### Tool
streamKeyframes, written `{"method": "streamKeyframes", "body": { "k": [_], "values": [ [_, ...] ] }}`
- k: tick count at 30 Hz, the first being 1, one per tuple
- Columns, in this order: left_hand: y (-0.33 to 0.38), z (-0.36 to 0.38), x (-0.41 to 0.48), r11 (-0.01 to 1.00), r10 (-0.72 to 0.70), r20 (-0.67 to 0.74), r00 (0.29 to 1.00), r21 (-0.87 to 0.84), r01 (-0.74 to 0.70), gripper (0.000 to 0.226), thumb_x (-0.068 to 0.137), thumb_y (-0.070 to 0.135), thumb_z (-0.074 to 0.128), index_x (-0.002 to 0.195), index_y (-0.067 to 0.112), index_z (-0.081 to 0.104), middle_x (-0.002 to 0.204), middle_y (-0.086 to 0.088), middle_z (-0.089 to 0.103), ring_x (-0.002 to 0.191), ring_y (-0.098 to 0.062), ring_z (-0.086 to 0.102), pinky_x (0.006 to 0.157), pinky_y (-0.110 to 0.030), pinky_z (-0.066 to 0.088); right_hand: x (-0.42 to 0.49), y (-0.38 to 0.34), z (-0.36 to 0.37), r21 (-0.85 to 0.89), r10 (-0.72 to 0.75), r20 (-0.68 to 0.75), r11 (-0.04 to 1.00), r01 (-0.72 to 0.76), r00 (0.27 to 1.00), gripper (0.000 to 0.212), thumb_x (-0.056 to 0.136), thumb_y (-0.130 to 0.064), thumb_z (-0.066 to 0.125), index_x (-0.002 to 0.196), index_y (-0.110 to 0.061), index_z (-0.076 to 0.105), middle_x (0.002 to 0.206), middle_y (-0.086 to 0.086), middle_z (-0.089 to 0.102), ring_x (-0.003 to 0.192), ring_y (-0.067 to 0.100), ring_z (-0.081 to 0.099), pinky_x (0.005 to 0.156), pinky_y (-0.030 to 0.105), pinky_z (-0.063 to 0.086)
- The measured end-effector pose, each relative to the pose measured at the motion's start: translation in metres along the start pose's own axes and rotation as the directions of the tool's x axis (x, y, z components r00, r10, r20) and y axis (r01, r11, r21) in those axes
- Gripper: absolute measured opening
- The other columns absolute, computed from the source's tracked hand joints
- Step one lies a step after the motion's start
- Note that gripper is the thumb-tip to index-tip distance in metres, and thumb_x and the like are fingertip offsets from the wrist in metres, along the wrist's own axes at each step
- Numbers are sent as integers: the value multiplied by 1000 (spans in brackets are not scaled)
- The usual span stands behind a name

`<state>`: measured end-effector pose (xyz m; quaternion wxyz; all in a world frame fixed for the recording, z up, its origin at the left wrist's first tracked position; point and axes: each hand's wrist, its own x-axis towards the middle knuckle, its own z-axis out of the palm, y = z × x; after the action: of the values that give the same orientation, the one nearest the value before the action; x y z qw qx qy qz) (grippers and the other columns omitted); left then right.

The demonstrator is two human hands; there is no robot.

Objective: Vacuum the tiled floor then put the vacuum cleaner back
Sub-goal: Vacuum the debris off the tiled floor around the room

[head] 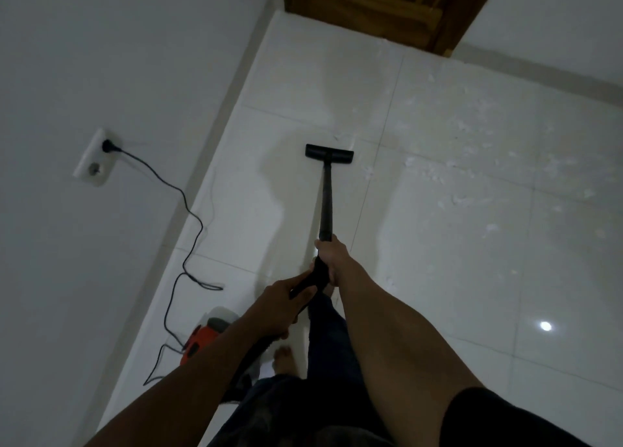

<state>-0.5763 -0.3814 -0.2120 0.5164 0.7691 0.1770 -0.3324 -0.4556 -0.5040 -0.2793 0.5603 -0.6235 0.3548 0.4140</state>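
Obs. Right hand (332,261): the forward hand, fingers curled round the near end of the black wand (326,203), thumb side up toward the tube. Firm wrap, not a pinch.

Left hand (286,300): just behind and to the left of the right, nearer the body. It grips the black handle end where the hose seems to join; the finger detail is dark, but they are closed round it. The two hands are almost touching.

Axis. From the hands the wand runs nearly straight ahead toward the wooden door (371,4). It ends at the floor head (328,152), which sits flat on the tiled floor (303,75), its long side crosswise to the wand.

Key relation. White scraps (438,176) lie to the right of the head and beyond it, the nearest ones just beside its right end. The strip ahead of and left of the head looks bare. Judgement: vacuuming is under way with most of the litter not yet taken. The next stroke should swing the head rightward, and the right hand is better placed to steer while the left anchors the rear.

Behind. Vacuum body (199,338), orange, sits on the floor low left, close to a bare foot (285,357). Its cord (188,210) trails along the wall (67,58) to a wall socket (96,156), plug in.

Risk (judgement): a long reach rightward may draw the cord taut.
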Motion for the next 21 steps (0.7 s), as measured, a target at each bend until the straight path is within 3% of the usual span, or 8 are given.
{"method": "streamKeyframes", "body": {
  "k": [4, 11, 15, 18, 21],
  "values": [
    [47, -24, 49, 999, -47, 7, 999, 28, 46, 48, 99, 52, 54, 142, 57, 34, 67, -5, 63, 40, -4, 55, 43, -26, 51, 31, -59, -8, 20, -5, -13, 1000, 5, 1000, 43, 107, -15, 52, 149, -13, 44, 87, 12, 53, 67, 22, 54, 56, 34, 56],
    [121, -55, 132, 999, -33, -12, 999, 34, 33, 51, 100, 50, 53, 148, 49, 35, 58, 8, 62, 36, -3, 55, 39, -22, 48, 80, -166, -27, -6, -6, -57, 1000, 5, 998, 46, 106, -16, 53, 151, -14, 41, 84, 12, 55, 57, 21, 54, 49, 32, 56],
    [149, -85, 169, 999, -6, -8, 1000, 52, 6, 49, 101, 50, 51, 148, 49, 37, 56, 21, 65, 38, -2, 56, 42, -20, 50, 102, -216, -20, -31, 2, -107, 999, -5, 994, 49, 106, -16, 52, 153, -16, 38, 103, 17, 60, 56, 22, 58, 51, 33, 57],
    [167, -108, 197, 997, -53, -6, 999, 47, 53, 49, 100, 51, 51, 147, 51, 36, 56, 10, 66, 41, -12, 59, 43, -27, 53, 120, -248, -14, -30, -3, -122, 1000, -1, 993, 52, 106, -16, 52, 156, -18, 37, 120, 20, 63, 60, 23, 59, 52, 34, 57],
    [188, -128, 221, 995, -29, 17, 999, 95, 27, 48, 102, 49, 50, 148, 46, 38, 70, 2, 71, 56, -24, 70, 50, -26, 56, 134, -279, -10, -36, -15, -170, 999, 9, 985, 54, 106, -17, 52, 157, -18, 36, 127, 22, 63, 62, 26, 61, 54, 36, 58]
  ]
}}
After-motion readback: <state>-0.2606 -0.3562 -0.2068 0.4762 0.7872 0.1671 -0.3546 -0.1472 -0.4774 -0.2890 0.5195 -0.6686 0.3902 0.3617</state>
